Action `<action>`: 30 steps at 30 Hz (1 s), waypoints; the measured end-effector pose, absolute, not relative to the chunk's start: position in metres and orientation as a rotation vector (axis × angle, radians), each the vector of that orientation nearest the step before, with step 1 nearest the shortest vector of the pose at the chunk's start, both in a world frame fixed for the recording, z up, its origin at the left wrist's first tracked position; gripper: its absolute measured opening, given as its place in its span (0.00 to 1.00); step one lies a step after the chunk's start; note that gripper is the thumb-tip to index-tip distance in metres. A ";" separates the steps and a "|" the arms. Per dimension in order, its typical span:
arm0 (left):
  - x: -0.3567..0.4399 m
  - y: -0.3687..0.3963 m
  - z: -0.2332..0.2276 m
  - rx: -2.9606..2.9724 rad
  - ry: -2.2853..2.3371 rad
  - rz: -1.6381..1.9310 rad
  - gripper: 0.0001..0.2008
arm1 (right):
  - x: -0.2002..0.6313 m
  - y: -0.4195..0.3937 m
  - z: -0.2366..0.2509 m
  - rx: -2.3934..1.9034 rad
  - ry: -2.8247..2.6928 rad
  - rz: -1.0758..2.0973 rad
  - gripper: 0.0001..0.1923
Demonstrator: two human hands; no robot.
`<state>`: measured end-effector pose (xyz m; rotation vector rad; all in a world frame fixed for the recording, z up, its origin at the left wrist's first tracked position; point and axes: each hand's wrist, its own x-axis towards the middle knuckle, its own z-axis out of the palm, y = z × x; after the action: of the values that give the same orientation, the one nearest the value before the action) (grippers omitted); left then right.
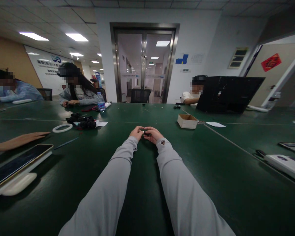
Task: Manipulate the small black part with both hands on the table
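My left hand [136, 132] and my right hand [153, 133] meet over the green table [142, 183], arms stretched forward in grey sleeves. Between their fingertips is a small dark object [145, 132] with a light spot on it; it is too small to name. The fingers of both hands are bent and closed around it from either side. Parts of the object are hidden behind the fingers.
A small open box [187, 123] stands beyond my right hand. To the left lie black gear [85, 122], a white ring [62, 128], a phone [19, 164] and another person's hand [35, 136]. A water bottle [101, 102] and a large monitor [229, 95] stand farther back.
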<state>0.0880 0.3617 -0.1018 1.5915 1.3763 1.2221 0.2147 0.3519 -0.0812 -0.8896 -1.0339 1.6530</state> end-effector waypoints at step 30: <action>0.086 0.360 -0.100 1.635 1.409 1.193 0.11 | 0.216 0.355 -0.084 -0.860 -1.065 1.680 0.13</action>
<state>0.0863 0.3604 -0.1005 1.6347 1.4092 1.1926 0.2156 0.3545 -0.0838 -0.8604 -1.0649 1.6800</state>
